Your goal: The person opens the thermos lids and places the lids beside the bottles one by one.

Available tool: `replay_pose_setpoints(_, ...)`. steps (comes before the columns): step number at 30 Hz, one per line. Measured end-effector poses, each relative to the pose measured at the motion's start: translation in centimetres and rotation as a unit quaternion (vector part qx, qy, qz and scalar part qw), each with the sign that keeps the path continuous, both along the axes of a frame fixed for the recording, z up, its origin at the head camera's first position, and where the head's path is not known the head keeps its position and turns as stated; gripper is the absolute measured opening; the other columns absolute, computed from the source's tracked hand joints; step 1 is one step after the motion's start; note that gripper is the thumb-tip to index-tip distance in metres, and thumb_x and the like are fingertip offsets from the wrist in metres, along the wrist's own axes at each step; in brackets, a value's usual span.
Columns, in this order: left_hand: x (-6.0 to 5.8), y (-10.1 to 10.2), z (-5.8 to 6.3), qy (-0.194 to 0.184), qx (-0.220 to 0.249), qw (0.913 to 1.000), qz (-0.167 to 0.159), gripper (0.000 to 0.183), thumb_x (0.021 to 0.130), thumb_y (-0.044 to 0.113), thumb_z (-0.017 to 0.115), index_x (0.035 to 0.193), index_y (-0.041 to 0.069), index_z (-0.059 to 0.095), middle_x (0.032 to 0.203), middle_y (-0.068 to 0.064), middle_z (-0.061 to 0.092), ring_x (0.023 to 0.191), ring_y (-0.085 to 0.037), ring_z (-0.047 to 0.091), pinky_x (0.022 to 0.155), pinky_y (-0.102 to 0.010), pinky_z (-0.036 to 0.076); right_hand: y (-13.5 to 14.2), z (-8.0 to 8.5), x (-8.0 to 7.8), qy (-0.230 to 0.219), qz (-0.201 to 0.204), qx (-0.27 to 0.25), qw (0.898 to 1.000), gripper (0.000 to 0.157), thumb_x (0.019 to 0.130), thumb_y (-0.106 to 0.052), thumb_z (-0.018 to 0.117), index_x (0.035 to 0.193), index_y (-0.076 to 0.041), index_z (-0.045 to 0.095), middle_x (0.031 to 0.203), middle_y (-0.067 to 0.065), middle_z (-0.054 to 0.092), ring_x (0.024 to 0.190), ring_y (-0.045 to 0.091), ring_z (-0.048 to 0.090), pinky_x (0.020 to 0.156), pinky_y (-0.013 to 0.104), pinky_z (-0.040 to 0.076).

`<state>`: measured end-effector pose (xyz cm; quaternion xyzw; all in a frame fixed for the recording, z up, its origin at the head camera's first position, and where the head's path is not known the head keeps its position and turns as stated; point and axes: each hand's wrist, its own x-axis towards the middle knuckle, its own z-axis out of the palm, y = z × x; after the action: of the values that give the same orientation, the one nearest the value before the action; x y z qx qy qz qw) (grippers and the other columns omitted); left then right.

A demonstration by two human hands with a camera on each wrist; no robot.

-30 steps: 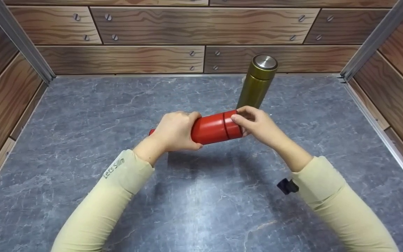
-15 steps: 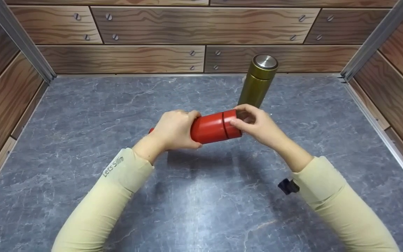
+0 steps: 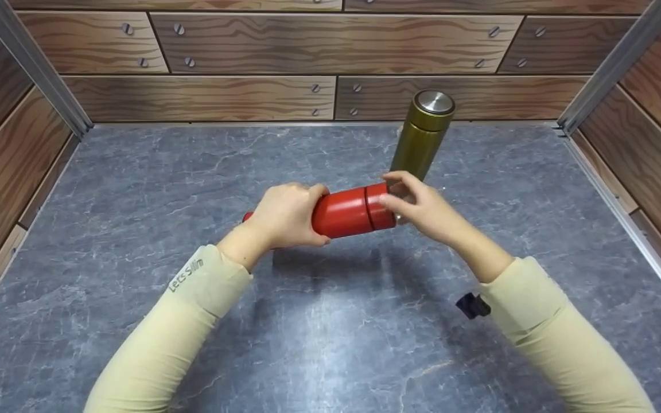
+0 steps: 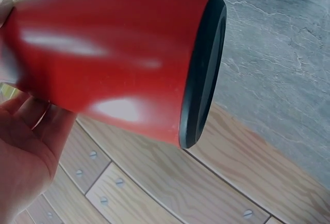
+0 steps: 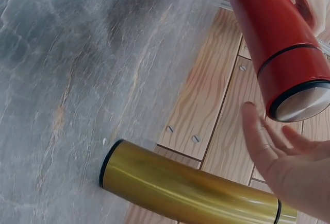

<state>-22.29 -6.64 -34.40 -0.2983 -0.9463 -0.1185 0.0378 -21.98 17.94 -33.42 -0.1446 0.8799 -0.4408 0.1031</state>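
Observation:
A red thermos flask (image 3: 342, 212) lies nearly level above the table, gripped round its body by my left hand (image 3: 284, 215). Its black base (image 4: 203, 74) shows large in the left wrist view. At the other end is a red lid (image 3: 381, 206) with a silver top (image 5: 304, 103), set off by a dark ring. My right hand (image 3: 428, 206) is beside that lid, thumb and fingers spread loosely around its end. In the right wrist view, a gap shows between these fingers (image 5: 256, 136) and the lid. Behind the right hand stands a gold thermos flask (image 3: 422, 137), upright, its lower part hidden.
The grey marbled tabletop (image 3: 193, 166) is bounded by a wood-patterned back wall (image 3: 250, 97) and similar side walls. Metal rails (image 3: 611, 63) run along the corners. A small black object (image 3: 473, 306) sits at the right sleeve's cuff.
My right thumb and fingers have loosened slightly from the lid's end. The red thermos flask and left hand have barely moved, and the gold flask stays in place.

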Motion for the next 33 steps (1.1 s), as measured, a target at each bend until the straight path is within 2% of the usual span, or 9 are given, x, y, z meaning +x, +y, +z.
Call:
replay_pose_setpoints(4,-0.05,0.12,0.07,-0.004,-0.002,1.0,0.001,0.066,0.064,0.043,0.077,0.118,0.01,0.056,0.095,-0.006,0.069,0.083,-0.024,0.062,0.072,-0.04,0.052,-0.2,0.09,-0.06,-0.021,-0.023,-0.005,1.0,0.045,0.093,-0.031,0.053,0.126,-0.001,0.048,0.111,0.022,0.059,0.08,0.019,0.058,0.063,0.025,0.051)
replay_pose_setpoints(7,-0.1,0.16,0.08,-0.007,0.0,1.0,0.002,0.066,0.064,0.043,0.077,0.118,0.011,0.057,0.095,-0.006,0.068,0.082,-0.023,0.062,0.071,-0.04,0.052,-0.29,0.13,-0.07,-0.021,-0.03,-0.008,0.999,0.044,0.092,-0.031,0.056,0.123,0.0,0.051,0.105,0.021,0.06,0.074,0.015,0.056,0.06,0.023,0.05)
replay_pose_setpoints(12,-0.2,0.14,0.11,-0.006,0.002,1.0,0.004,0.065,0.063,0.044,0.077,0.117,0.011,0.057,0.093,-0.006,0.068,0.081,-0.023,0.062,0.07,-0.039,0.052,-0.31,-0.01,-0.08,-0.008,-0.029,-0.012,0.999,0.044,0.09,-0.029,0.06,0.122,-0.001,0.052,0.107,0.02,0.062,0.083,0.015,0.058,0.066,0.024,0.051)
replay_pose_setpoints(16,-0.25,0.06,0.14,-0.005,0.003,1.0,0.001,0.066,0.063,0.044,0.076,0.117,0.011,0.057,0.093,-0.006,0.068,0.081,-0.023,0.062,0.071,-0.039,0.052,-0.18,-0.21,-0.08,0.02,-0.014,-0.015,1.0,0.043,0.088,-0.026,0.063,0.122,-0.001,0.052,0.111,0.018,0.062,0.089,0.017,0.06,0.073,0.024,0.05)
replay_pose_setpoints(20,-0.25,0.0,0.2,-0.009,0.007,0.9999,-0.002,0.066,0.064,0.044,0.076,0.118,0.011,0.057,0.095,-0.006,0.068,0.082,-0.023,0.062,0.072,-0.039,0.052,0.05,-0.43,-0.01,0.056,0.009,-0.02,0.998,0.044,0.086,-0.019,0.066,0.123,-0.002,0.052,0.11,0.018,0.062,0.09,0.021,0.06,0.075,0.023,0.049)
replay_pose_setpoints(26,-0.17,0.02,0.47,-0.018,0.004,0.9998,-0.001,0.066,0.065,0.044,0.076,0.119,0.011,0.057,0.096,-0.006,0.068,0.083,-0.023,0.062,0.073,-0.039,0.052,0.24,-0.51,0.17,0.087,0.029,-0.021,0.996,0.047,0.084,-0.017,0.067,0.126,-0.003,0.05,0.11,0.017,0.061,0.09,0.023,0.059,0.077,0.03,0.051)
replay_pose_setpoints(30,-0.19,0.01,0.38,-0.019,0.003,0.9998,0.0,0.065,0.065,0.044,0.076,0.118,0.011,0.057,0.095,-0.006,0.068,0.082,-0.023,0.062,0.072,-0.039,0.051,0.02,-0.41,0.1,0.063,0.006,-0.012,0.998,0.047,0.089,-0.024,0.062,0.129,-0.004,0.048,0.116,0.018,0.06,0.094,0.024,0.059,0.08,0.033,0.051)
replay_pose_setpoints(33,-0.23,0.01,0.24,-0.017,0.003,0.9998,-0.002,0.064,0.064,0.044,0.076,0.116,0.012,0.057,0.093,-0.005,0.068,0.081,-0.023,0.062,0.071,-0.039,0.051,-0.2,-0.38,-0.12,0.027,-0.021,-0.008,0.999,0.046,0.092,-0.029,0.058,0.128,-0.003,0.049,0.116,0.019,0.059,0.093,0.022,0.059,0.074,0.03,0.052)
